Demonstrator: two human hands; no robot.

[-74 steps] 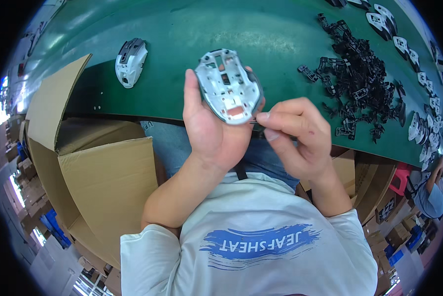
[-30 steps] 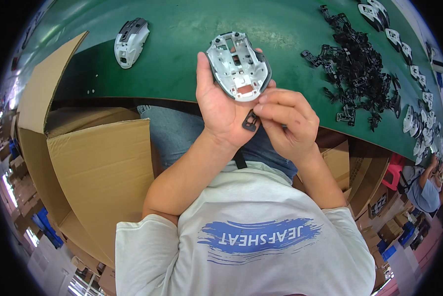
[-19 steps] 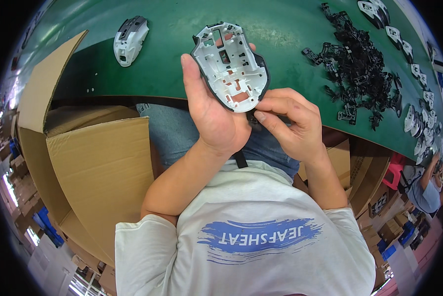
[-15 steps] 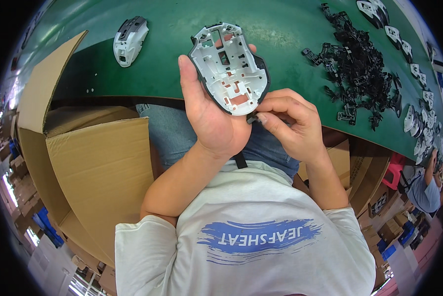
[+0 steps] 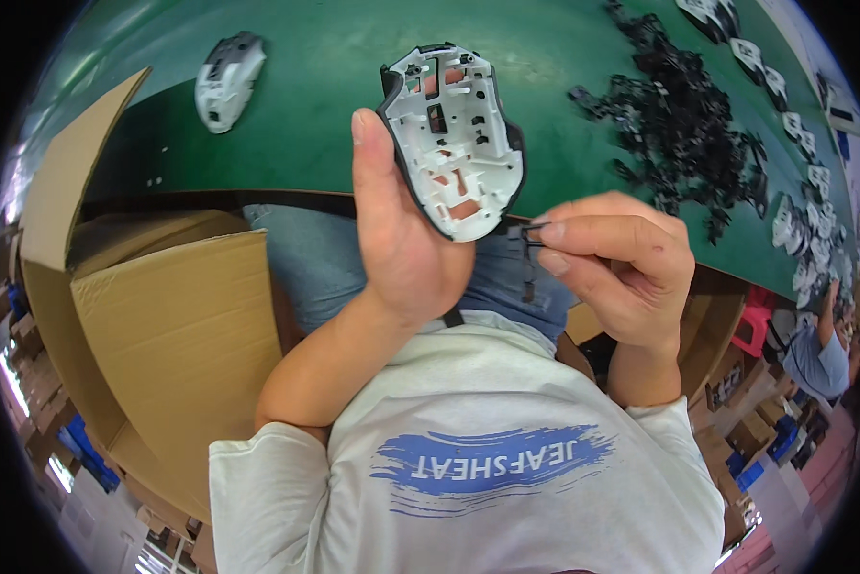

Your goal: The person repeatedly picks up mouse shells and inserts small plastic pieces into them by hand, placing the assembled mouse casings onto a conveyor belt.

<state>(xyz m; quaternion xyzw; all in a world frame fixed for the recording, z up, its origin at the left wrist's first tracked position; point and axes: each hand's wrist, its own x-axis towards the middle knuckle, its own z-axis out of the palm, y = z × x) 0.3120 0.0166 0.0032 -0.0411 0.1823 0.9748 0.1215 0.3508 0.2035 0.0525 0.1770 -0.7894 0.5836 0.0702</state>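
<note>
My left hand (image 5: 406, 253) holds a computer mouse shell (image 5: 492, 177), its hollow white inside facing up and a black edge around it. The thumb lies along the left side; the other fingers are behind the shell, with skin showing through its cut-outs. To the right of the shell's lower end, my right hand (image 5: 631, 258) pinches a small black plastic bracket (image 5: 529, 273) between thumb and forefinger. A gap separates this bracket from the shell. Part of the bracket is covered by the fingertips.
Loose black plastic parts (image 5: 683, 120) form a heap at the right of the green table (image 5: 305, 105). Another mouse shell (image 5: 229, 84) lies at the far left. White shells (image 5: 801, 234) line the right side, near another person (image 5: 817, 354). An open cardboard box (image 5: 176, 325) stands at my left.
My right hand has drawn away to the right from the shell's lower end with the black bracket, which now shows more fully. The shell has tilted slightly in my left hand.
</note>
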